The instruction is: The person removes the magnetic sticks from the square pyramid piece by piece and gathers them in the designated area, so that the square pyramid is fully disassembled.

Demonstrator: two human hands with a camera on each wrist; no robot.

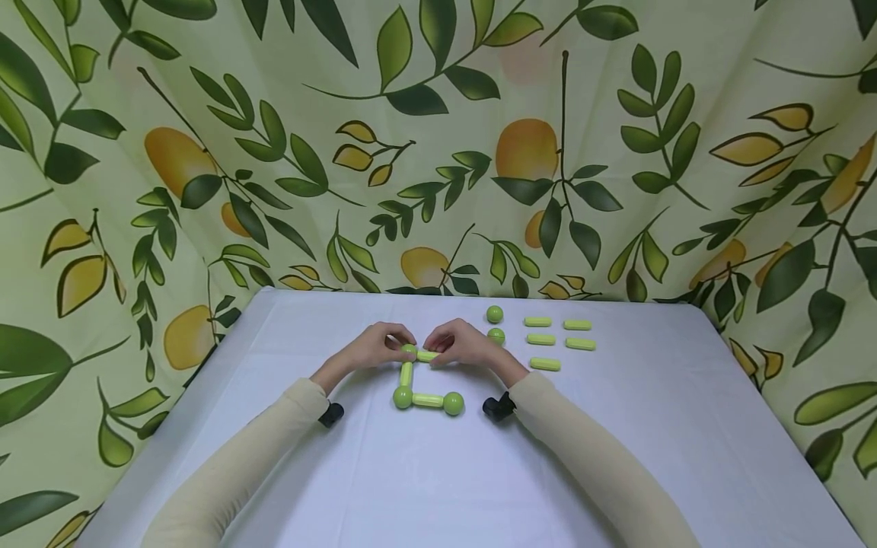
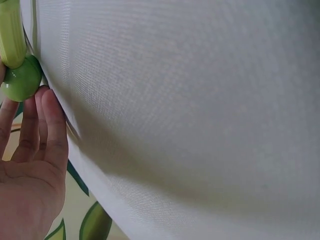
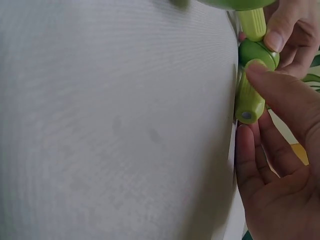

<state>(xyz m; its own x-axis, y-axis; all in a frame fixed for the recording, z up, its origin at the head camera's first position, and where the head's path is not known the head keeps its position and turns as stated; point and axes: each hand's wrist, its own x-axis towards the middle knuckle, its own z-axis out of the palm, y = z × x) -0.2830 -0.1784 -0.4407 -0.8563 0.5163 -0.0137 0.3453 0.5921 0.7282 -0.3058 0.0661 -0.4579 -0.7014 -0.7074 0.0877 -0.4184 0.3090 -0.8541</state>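
Note:
On the white table stands an L-shaped chain of light green ribbed rods and darker green balls. My left hand (image 1: 375,346) pinches the ball (image 2: 22,82) at the chain's far corner, its thumb against it in the right wrist view. My right hand (image 1: 462,342) holds a short rod (image 3: 250,97) between thumb and fingers, one end against that same ball. The rod's free end shows a round grey spot. From the held ball another rod (image 1: 406,374) runs toward me to a corner ball (image 1: 403,397). A further rod (image 1: 428,400) joins it to the end ball (image 1: 454,403).
Two loose balls (image 1: 495,313) lie behind my right wrist, the nearer one partly covered. Right of them several loose rods (image 1: 541,339) lie in two columns. A leaf-and-fruit patterned curtain (image 1: 425,190) hangs behind the table (image 1: 651,426).

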